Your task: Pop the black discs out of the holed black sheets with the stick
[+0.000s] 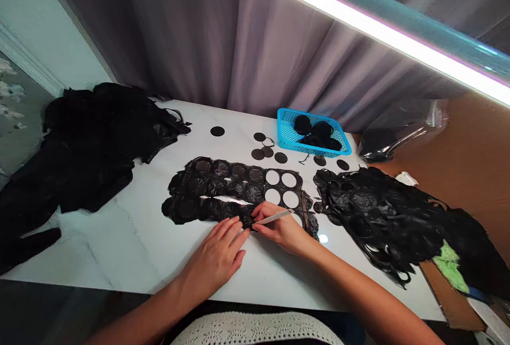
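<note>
A black sheet (223,186) with rows of punched round discs lies on the white table (131,239); several holes at its right end show the table through. My left hand (217,255) rests flat with its fingertips on the sheet's near edge. My right hand (279,228) grips a thin silver tool (274,218) like tweezers, with the tip at a disc in the sheet's near row, close to my left fingertips.
A blue basket (287,130) with black discs stands at the back. Loose black discs (263,151) lie in front of it. Piles of black sheet scraps lie to the right (378,212) and left (91,143). A grey curtain hangs behind.
</note>
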Tool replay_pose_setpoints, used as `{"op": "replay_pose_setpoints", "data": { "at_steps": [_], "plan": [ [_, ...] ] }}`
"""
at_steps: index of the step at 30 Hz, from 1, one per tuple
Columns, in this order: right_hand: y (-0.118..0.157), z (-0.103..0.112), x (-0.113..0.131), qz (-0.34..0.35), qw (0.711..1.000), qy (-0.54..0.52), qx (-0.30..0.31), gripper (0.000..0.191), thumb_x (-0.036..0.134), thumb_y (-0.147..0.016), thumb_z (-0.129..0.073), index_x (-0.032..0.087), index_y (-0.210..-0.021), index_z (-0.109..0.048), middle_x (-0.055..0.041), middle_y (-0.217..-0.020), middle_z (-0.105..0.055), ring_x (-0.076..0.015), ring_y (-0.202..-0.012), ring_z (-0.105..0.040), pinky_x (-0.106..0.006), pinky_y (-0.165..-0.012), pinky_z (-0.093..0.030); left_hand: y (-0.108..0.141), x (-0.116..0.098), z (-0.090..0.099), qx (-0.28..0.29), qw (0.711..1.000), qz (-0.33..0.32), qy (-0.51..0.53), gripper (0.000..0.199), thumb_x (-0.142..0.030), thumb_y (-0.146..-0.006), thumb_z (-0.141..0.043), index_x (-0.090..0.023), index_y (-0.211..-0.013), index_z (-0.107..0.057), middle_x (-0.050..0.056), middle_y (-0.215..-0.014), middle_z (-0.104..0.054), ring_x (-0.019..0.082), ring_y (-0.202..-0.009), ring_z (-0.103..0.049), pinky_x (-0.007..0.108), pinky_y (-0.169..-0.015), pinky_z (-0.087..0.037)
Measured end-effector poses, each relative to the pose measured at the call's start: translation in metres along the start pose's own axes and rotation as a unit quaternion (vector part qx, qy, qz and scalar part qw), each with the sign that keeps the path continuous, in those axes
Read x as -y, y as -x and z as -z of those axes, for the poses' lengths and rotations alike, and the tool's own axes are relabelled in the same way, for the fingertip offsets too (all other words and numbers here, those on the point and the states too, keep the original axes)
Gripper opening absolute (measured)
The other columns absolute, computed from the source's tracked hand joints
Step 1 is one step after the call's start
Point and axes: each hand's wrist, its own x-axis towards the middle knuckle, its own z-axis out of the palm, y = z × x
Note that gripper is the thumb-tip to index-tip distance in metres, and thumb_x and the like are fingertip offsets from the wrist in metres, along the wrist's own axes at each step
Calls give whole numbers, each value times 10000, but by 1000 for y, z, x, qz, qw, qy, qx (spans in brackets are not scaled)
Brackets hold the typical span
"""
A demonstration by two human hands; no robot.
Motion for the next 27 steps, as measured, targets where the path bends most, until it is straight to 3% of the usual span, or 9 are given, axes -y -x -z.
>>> {"op": "replay_pose_setpoints", "data": {
  "at_steps": [7, 14, 21, 24, 27],
  "plan": [
    [1, -1, -2, 1, 1000, 1, -7, 167, 183, -869, -634, 189, -730, -543, -30, -962, -615, -146, -820, -569, -269, -698, -428, -1, -1, 1, -5, 1000, -2, 3, 322, -189, -944, -476, -159, -1247, -581, 119, -1241, -605, 288, -1225, -521, 477, -1025, -460],
    [3, -6, -4, 63, 995, 80, -5, 148, 171, -902, -589, 192, -770, -526, -44, -951, -624, -146, -785, -570, -260, -663, -458, -3, -1, -1, -7, 1000, -5, 9, 307, -162, -938, -480, -139, -1225, -588, 124, -1224, -611, 294, -1218, -518, 473, -1015, -464],
    [11, -11, 8, 171, 925, 329, 79, 90, 125, -950, -494, 174, -957, -570, -117, -1030, -663, -235, -976, -591, -373, -860, -489, -3, 0, -3, -21, 1000, -13, 5, 268, -121, -922, -468, -104, -1146, -613, 132, -1185, -627, 298, -1202, -527, 457, -992, -488],
    [9, -5, 5, 162, 922, 348, 51, 123, 139, -967, -455, 167, -953, -574, -128, -1012, -668, -236, -935, -595, -374, -831, -493, -4, 0, 0, -19, 1000, -15, 7, 294, -116, -918, -467, -113, -1181, -600, 124, -1197, -624, 290, -1212, -524, 451, -998, -486],
    [5, 8, -3, 93, 943, 319, -10, 168, 161, -983, -412, 175, -959, -578, -111, -934, -670, -221, -856, -606, -351, -754, -498, -4, 0, 1, -14, 1000, -12, 15, 317, -103, -910, -479, -124, -1204, -593, 113, -1205, -623, 280, -1219, -521, 442, -1005, -483]
  ]
}}
